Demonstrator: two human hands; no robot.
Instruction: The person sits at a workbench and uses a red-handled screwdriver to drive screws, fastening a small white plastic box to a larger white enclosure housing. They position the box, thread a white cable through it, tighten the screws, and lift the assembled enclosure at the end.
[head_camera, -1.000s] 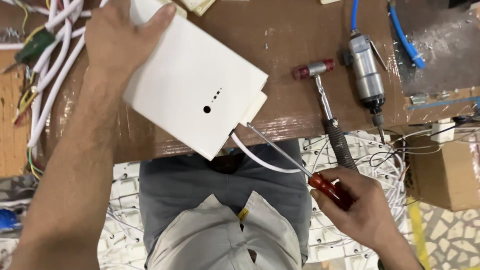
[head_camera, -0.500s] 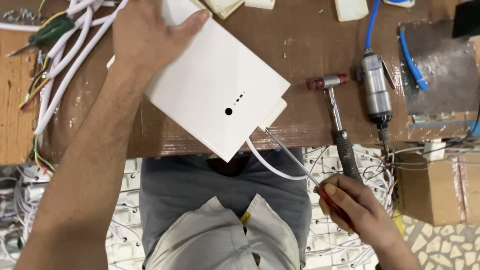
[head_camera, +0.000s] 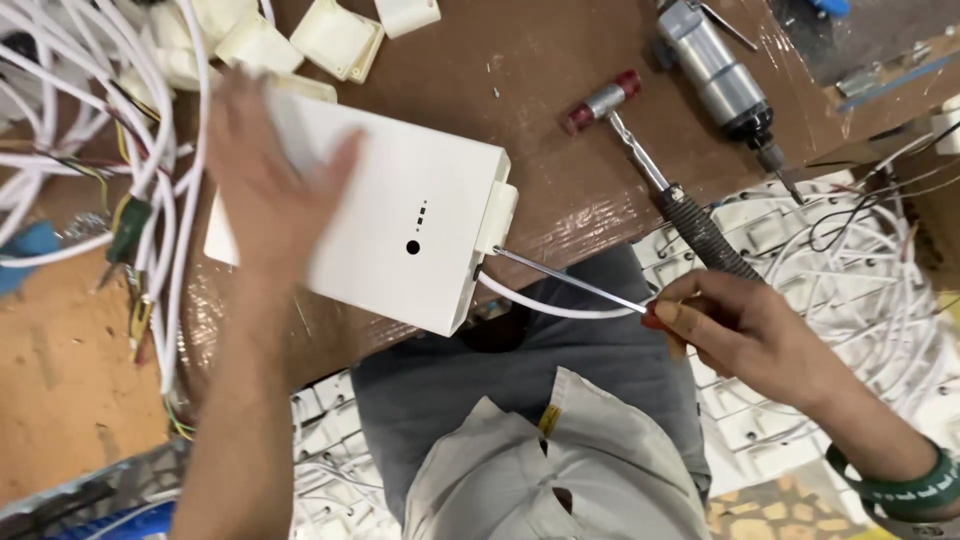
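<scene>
White box is pressed flat on the brown table by the open left hand. Screwdriver is gripped in the closed right hand, tip at the box's side.

Bare brown table lies open beyond the hammer (white cables crowd the left).

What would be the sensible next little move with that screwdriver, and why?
Probably seat the tip squarely before turning. The right hand holds the screwdriver with its tip at the edge of the white box, beside where the white cable comes out. The left hand lies flat on the box and looks blurred, so its hold may not be firm.
</scene>
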